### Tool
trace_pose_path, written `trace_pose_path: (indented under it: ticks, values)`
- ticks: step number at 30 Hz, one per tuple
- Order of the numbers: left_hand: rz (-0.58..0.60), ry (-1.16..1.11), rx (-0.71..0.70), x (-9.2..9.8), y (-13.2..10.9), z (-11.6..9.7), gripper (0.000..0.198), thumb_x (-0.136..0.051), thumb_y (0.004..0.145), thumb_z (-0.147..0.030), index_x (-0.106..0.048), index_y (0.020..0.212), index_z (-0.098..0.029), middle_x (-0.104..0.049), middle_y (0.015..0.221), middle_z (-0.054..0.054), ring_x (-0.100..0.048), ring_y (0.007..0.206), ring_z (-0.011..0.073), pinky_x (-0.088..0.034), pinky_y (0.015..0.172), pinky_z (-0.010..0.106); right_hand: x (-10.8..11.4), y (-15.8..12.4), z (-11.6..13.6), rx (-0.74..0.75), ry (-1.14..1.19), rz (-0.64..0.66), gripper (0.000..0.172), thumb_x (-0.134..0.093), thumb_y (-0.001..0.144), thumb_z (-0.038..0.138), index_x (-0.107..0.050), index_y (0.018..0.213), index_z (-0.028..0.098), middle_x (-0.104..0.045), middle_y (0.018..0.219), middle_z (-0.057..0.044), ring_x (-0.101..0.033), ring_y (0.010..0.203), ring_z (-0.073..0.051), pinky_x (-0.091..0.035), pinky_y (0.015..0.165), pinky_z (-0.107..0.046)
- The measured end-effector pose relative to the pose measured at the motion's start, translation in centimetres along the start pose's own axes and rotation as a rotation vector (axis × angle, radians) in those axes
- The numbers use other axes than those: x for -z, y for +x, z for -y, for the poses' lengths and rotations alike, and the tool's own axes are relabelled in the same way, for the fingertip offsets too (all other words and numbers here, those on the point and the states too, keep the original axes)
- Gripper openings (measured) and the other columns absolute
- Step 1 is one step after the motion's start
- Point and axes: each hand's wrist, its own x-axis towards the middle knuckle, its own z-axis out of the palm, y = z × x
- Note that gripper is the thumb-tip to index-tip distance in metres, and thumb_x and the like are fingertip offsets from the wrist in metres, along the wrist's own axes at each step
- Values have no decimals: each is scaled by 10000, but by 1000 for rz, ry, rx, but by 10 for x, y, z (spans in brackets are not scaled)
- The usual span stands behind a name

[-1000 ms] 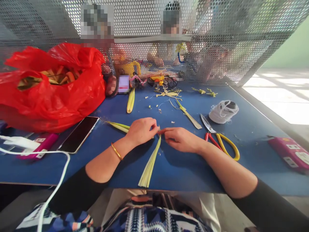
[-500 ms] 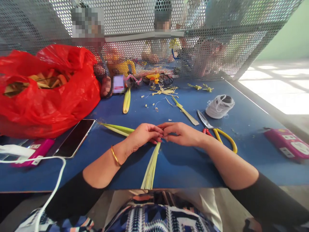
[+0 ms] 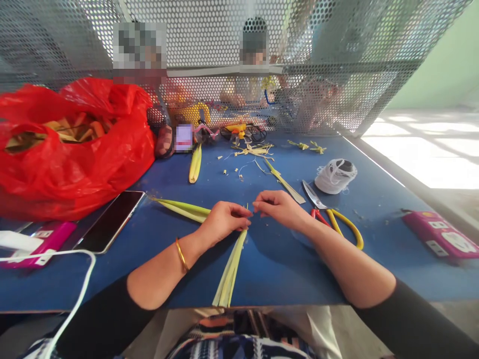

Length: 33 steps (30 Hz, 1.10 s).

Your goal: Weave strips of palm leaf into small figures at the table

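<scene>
My left hand point(image 3: 229, 217) is closed in a pinch on the narrow top end of a bundle of pale green leaf strips point(image 3: 232, 267), which look like husk. The bundle fans out down to the table's front edge. Just to the right, my right hand point(image 3: 276, 207) is closed, thumb and fingertips pressed together; whatever they hold is too fine to make out. A small gap separates the fingertips of both hands. Another folded green leaf piece point(image 3: 185, 209) lies partly behind my left hand. Scissors point(image 3: 318, 197) with red and yellow handles rest beyond my right forearm.
A spool of white thread point(image 3: 334, 177) stands behind the scissors. At left are a red plastic bag point(image 3: 123, 149) of dry leaves, a phone point(image 3: 112, 219) and a white cable point(image 3: 88, 279). A magenta box point(image 3: 441, 233) lies right; a perforated metal screen point(image 3: 209, 45) rises behind.
My hands, which were touching, have moved apart slightly, the right one drawing away to the right. My left hand stays at the top of the strips. The whole view has shifted a little.
</scene>
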Motion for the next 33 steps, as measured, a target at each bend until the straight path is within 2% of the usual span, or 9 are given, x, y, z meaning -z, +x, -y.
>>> trace_pose_path:
  ticks: [7, 9, 12, 15, 20, 23, 27, 30, 33]
  values:
    - [84, 3, 20, 4, 1, -2, 113, -654, 669, -75, -717, 752, -118, -634, 524, -2, -583, 501, 82, -479, 542, 195, -5, -2, 8, -138, 239, 44, 210, -638, 748, 324, -583, 621, 166, -562, 537, 40, -513, 467, -75, -444, 503, -216]
    - [99, 33, -9, 4, 2, 0, 73, -670, 664, -87, -704, 715, -126, -627, 519, -9, -567, 490, 72, -464, 526, 181, -6, -2, 9, -143, 340, 57, 183, -641, 746, 315, -614, 659, 156, -616, 595, 14, -551, 505, -78, -467, 534, -217]
    - [87, 46, -63, 2, 3, 2, 50, -693, 675, -128, -655, 644, -138, -594, 482, -26, -536, 451, 62, -443, 488, 170, -6, -1, 6, -133, 442, 52, 149, -628, 744, 257, -673, 845, 157, -693, 781, -24, -610, 595, -94, -500, 608, -242]
    - [70, 14, -72, 2, 2, 1, 87, -706, 680, -166, -629, 648, -139, -584, 480, -29, -544, 446, 71, -435, 459, 173, -3, 2, -2, -71, 264, -18, 232, -620, 698, 139, -689, 916, 175, -673, 796, 0, -590, 605, -92, -477, 614, -243]
    - [61, 5, -81, 2, 1, -3, 87, -699, 672, -158, -615, 654, -139, -605, 517, -21, -556, 459, 76, -419, 438, 171, -5, 6, -13, 93, -84, 50, 92, -660, 680, 126, -713, 735, 176, -575, 696, 20, -532, 631, -98, -400, 597, -231]
    - [45, 4, -84, 1, 1, -3, 111, -715, 667, -182, -612, 665, -142, -636, 558, -9, -551, 453, 73, -395, 416, 165, -8, 6, -13, 129, -178, 14, 45, -668, 701, 142, -682, 668, 169, -540, 698, 19, -510, 624, -91, -385, 607, -232]
    - [-11, -62, -67, 1, 2, -2, 156, -734, 678, -235, -612, 711, -144, -678, 622, 14, -560, 450, 79, -401, 409, 174, -5, 3, -8, 99, -191, -6, 71, -592, 756, 149, -621, 694, 169, -564, 689, 19, -513, 626, -98, -380, 603, -231]
    - [-29, -103, -47, 3, 3, -2, 143, -738, 672, -223, -632, 715, -138, -684, 643, 16, -551, 449, 71, -407, 412, 175, -3, 0, -3, 16, -132, 74, 70, -538, 790, 191, -568, 729, 177, -552, 613, 41, -501, 544, -93, -374, 545, -227]
    - [-45, -110, 4, 5, 2, -5, 92, -725, 675, -187, -658, 715, -139, -654, 587, -4, -536, 435, 63, -391, 409, 167, -3, -3, 1, 29, -75, 149, 79, -544, 787, 236, -548, 729, 182, -528, 591, 56, -493, 501, -83, -387, 520, -225]
